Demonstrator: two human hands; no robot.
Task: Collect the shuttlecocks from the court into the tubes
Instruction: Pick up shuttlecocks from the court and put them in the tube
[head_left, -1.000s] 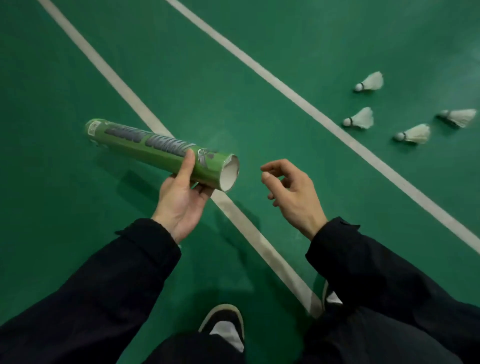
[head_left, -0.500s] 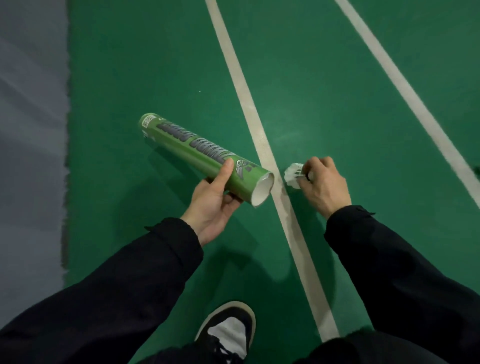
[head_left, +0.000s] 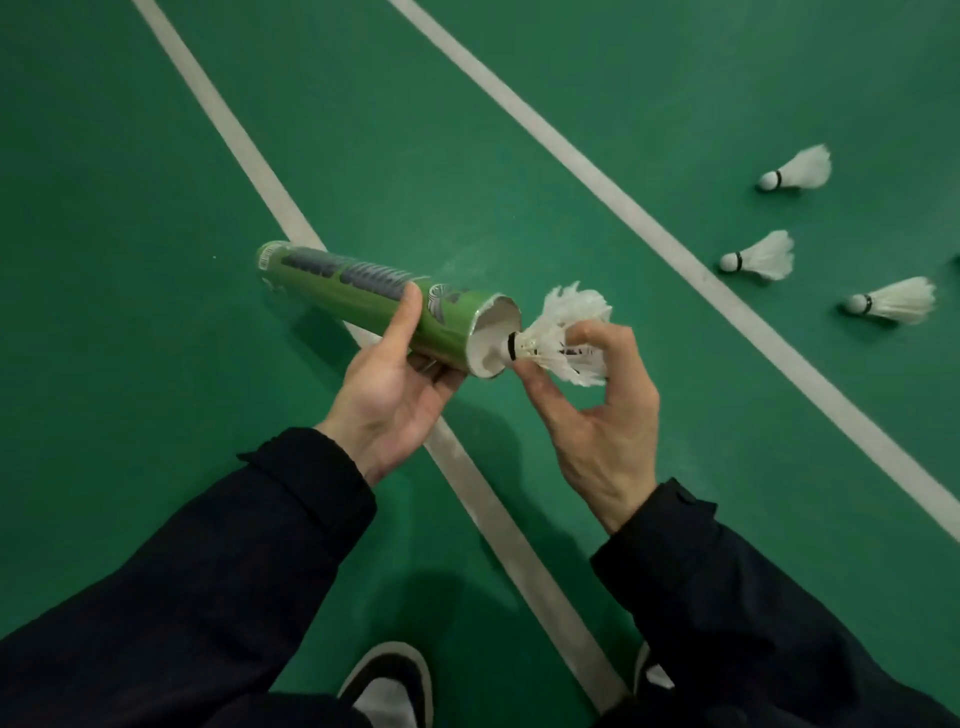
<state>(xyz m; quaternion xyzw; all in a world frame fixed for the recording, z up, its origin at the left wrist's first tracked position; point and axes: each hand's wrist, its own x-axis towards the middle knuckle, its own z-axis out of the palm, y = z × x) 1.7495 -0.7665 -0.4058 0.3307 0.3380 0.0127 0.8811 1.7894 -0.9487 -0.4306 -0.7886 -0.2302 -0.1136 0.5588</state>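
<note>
Overhead, a person's left hand (head_left: 387, 387) grips a green shuttlecock tube (head_left: 382, 306) near its open end, thumb laid along the top and fingers curled underneath. The tube tilts away to that hand's left, its white-lined mouth facing the right hand (head_left: 597, 410). That hand pinches a white feathered shuttlecock (head_left: 563, 338) by its skirt, thumb below and curled fingers above, with the cork tip just at the tube's mouth. Beyond the right hand and to its right, past a white court line (head_left: 675, 244), three more shuttlecocks (head_left: 763, 257) lie on their sides on the green court floor (head_left: 415, 156), well apart from both hands.
</note>
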